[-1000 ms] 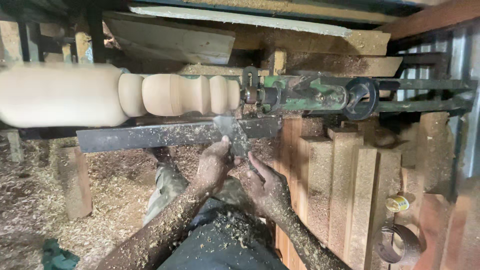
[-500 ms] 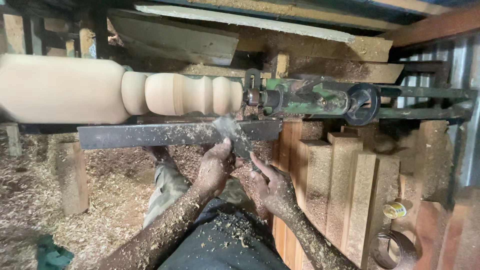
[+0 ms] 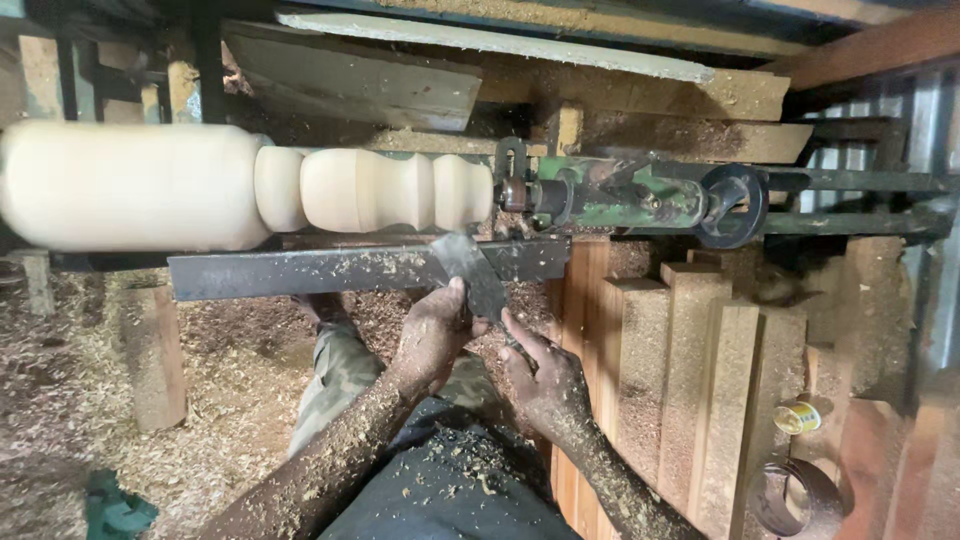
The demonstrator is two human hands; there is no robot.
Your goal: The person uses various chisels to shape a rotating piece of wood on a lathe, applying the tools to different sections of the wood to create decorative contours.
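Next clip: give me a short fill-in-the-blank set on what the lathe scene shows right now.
1. Both hands, left hand and right hand, hold a flat metal ____ that lies across the tool rest.
2. The turned workpiece is made of pale ____.
3. The tailstock at the workpiece's right end is painted ____.
4. The forearms and the floor are covered in ____.

Missing words: chisel; wood; green; sawdust

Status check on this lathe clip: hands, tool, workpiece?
Left hand and right hand both grip the chisel. Blade lies across the tool rest, below the turned wooden piece. Nothing blocking.
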